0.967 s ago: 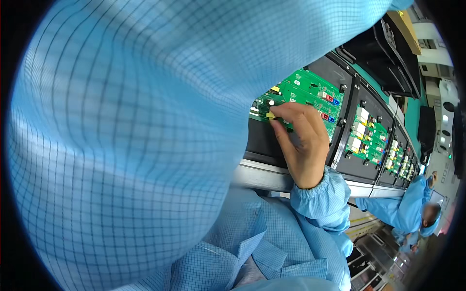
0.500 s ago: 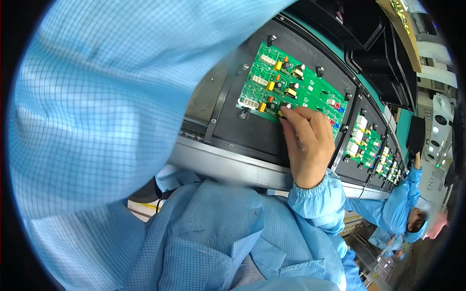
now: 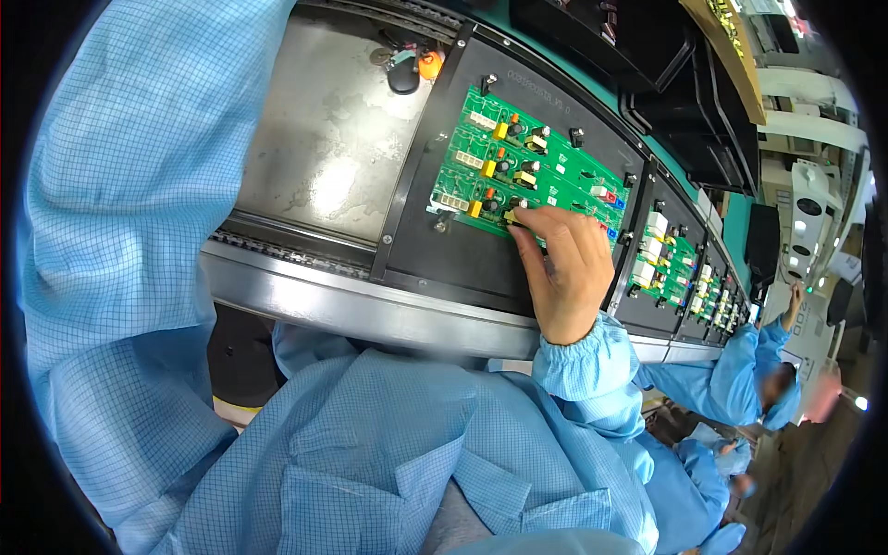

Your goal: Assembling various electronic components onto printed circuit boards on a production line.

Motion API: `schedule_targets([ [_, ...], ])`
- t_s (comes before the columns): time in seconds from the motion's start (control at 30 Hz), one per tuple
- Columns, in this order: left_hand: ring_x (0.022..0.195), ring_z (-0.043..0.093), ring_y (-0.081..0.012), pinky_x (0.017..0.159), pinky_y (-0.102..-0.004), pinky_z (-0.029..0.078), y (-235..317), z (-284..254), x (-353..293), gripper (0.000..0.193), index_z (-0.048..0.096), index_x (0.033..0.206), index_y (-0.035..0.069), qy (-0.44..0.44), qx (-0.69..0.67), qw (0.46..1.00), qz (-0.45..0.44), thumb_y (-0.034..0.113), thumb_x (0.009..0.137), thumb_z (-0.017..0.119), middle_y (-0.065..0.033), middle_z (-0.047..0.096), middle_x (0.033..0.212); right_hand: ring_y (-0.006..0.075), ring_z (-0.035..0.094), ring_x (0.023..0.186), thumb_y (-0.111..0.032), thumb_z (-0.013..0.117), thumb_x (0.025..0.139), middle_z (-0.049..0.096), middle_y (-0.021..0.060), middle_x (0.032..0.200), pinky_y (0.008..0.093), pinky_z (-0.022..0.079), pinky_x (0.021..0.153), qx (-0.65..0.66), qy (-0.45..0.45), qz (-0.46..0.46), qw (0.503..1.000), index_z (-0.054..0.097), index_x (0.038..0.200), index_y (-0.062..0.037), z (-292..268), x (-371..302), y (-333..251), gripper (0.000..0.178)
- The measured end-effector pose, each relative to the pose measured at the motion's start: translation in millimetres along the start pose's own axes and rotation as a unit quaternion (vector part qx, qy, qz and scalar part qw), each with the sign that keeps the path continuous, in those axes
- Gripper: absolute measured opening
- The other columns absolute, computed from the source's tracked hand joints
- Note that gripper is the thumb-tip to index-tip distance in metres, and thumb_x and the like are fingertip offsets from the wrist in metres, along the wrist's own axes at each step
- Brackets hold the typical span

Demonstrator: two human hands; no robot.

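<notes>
My right hand (image 3: 566,268) reaches over a green circuit board (image 3: 566,166) seated in a black carrier plate (image 3: 462,256). Its thumb and forefinger are closed on a small yellow transformer (image 3: 510,217) in the board's nearest row, down at board level; the fingertips partly cover it. Three like rows carry white connectors (image 3: 468,159), yellow block capacitors, dark round capacitors and orange parts. Of my left arm only the blue checked sleeve (image 3: 157,166) shows, raised along the left side; the left hand is out of view.
Black clips (image 3: 577,137) stand around the board. Further right along the metal rail (image 3: 388,310) sit more carriers with populated boards (image 3: 659,250). Keys with a dark fob (image 3: 404,76) and an orange round piece lie on the metal plate at left. Black bins (image 3: 689,139) stand behind; co-workers (image 3: 731,379) are at right.
My left sleeve has swung left, uncovering the metal plate and the keys. The carrier and board sit slightly further left in view. My right hand keeps its pinch at the same spot on the board.
</notes>
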State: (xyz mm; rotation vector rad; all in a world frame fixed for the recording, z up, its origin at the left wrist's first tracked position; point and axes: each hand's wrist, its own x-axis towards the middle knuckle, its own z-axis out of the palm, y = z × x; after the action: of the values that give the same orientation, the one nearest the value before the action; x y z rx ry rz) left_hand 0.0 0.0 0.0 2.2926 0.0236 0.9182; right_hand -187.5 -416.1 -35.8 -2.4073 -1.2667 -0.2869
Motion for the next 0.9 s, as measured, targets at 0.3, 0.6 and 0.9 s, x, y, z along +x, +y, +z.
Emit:
schedule_targets([
  [0.3,0.094,0.068,-0.0354,0.081,-0.0429,0.053,-13,31,-3,0.03,0.067,0.112,0.003,-0.375,0.168,0.911,0.02,0.022,0.088,0.067,-0.0195,0.071,0.101,0.0274,0.063,0.076,-0.007,0.073,0.077,0.067,0.0091,0.085,0.0383,0.048,0.063,-0.02,-0.038,0.016,0.999,0.069,0.085,-0.0089,-19,33,8,0.009],
  [0.6,0.111,0.06,-0.0208,0.097,-0.0317,0.049,-370,107,-38,0.048,0.05,0.132,0.001,-0.372,-0.103,0.922,-0.005,-0.008,0.086,0.06,-0.0099,0.061,0.116,0.0246,0.057,0.093,-0.017,0.077,0.074,0.057,0.0066,0.096,0.0387,0.046,0.08,-0.005,0.237,-0.019,0.971,0.065,0.098,-0.0109,122,98,3,0.028],
  [0.9,0.097,0.061,-0.0206,0.085,-0.0312,0.053,-345,114,-38,0.063,0.05,0.134,0.002,-0.398,-0.009,0.916,0.057,-0.018,0.074,0.06,-0.0105,0.061,0.107,0.0343,0.055,0.121,-0.041,0.066,0.089,0.061,0.0211,0.125,0.0417,0.042,0.105,0.023,-0.002,0.296,0.955,0.069,0.119,-0.0032,190,188,122,0.048],
])
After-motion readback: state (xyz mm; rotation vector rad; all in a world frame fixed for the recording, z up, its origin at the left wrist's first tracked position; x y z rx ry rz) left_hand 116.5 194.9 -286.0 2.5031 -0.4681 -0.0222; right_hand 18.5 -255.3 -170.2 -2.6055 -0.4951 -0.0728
